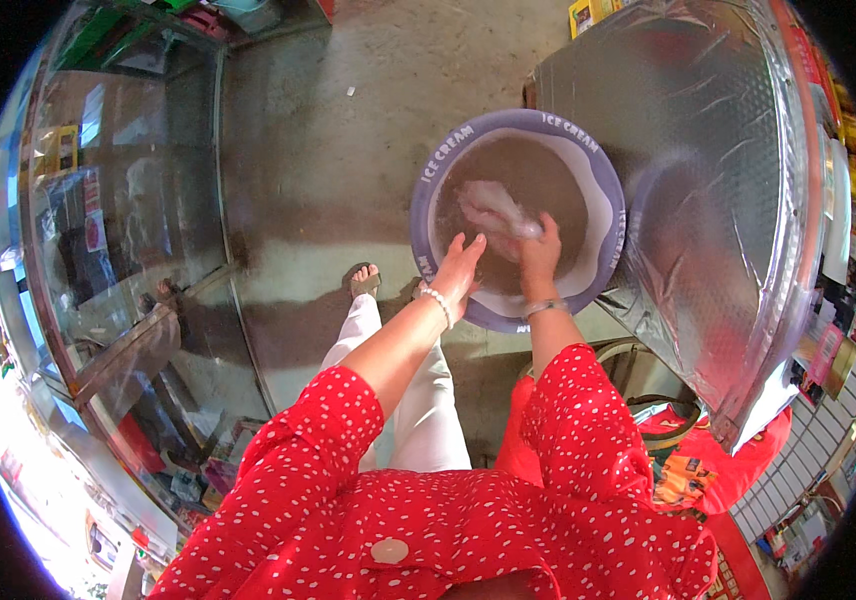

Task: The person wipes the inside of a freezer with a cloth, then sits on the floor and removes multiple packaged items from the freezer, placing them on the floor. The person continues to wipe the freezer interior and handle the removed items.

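Observation:
A round basin (611,184) with a purple rim and white inner wall is in front of me, partly filled with murky brownish water (548,169). Its rim bears writing. A wet, pale pinkish cloth (489,204) lies bunched in the water. My right hand (540,251) grips the near end of this cloth, and a bracelet circles that wrist. My left hand (459,270), with a beaded bracelet at the wrist, is over the basin's near left side. Its fingers are apart and hold nothing, a little short of the cloth.
Left of me stands a glass display case (150,187) in a metal frame. A counter covered in shiny silver sheeting (698,150) stands close against the basin's right side. A red printed bag (743,457) and a round-framed object (668,427) are below it. Concrete floor (308,150) stretches ahead.

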The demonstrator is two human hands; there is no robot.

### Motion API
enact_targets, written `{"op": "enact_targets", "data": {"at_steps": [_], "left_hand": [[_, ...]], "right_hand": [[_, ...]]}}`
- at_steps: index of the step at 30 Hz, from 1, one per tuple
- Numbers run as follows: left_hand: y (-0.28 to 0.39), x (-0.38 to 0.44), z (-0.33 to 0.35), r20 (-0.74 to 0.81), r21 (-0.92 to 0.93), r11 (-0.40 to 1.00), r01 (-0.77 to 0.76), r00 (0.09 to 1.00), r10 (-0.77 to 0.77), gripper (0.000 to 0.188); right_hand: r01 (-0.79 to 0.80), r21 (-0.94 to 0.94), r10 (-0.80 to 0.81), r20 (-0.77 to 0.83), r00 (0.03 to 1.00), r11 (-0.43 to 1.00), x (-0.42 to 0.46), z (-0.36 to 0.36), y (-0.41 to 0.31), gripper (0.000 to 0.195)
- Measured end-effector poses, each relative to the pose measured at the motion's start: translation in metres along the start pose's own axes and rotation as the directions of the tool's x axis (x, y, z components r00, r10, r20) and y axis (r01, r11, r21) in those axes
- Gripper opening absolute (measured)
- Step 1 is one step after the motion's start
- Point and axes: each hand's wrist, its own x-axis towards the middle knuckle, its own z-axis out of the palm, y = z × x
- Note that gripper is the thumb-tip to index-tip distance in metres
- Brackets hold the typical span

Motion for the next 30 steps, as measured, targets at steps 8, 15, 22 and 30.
{"op": "enact_targets", "data": {"at_steps": [8, 15, 22, 30], "left_hand": [[-0.009, 0.063, 0.006, 0.419, -0.464, 0.833, 0.303, 0.903, -0.095, 0.064], [0.009, 0.038, 0.028, 0.338, -0.487, 0.871, 0.066, 0.934, 0.118, 0.066], [-0.008, 0.064, 0.008, 0.314, -0.314, 0.941, 0.125, 0.949, -0.022, 0.039], [-0.010, 0.046, 0.034, 0.001, -0.082, 0.997, -0.013, 1.000, 0.014, 0.032]], "right_hand": [[0.218, -0.064, -0.202, 0.194, 0.960, 0.974, -0.085, -0.035, -0.118, 0.026], [0.301, -0.115, -0.266, 0.246, 0.932, 0.947, -0.122, -0.034, -0.160, 0.021], [0.384, -0.268, -0.354, 0.153, 0.923, 0.884, -0.090, -0.015, -0.124, 0.023], [0.063, -0.175, -0.056, 0.042, 0.998, 0.983, 0.000, -0.026, -0.038, 0.028]]}}
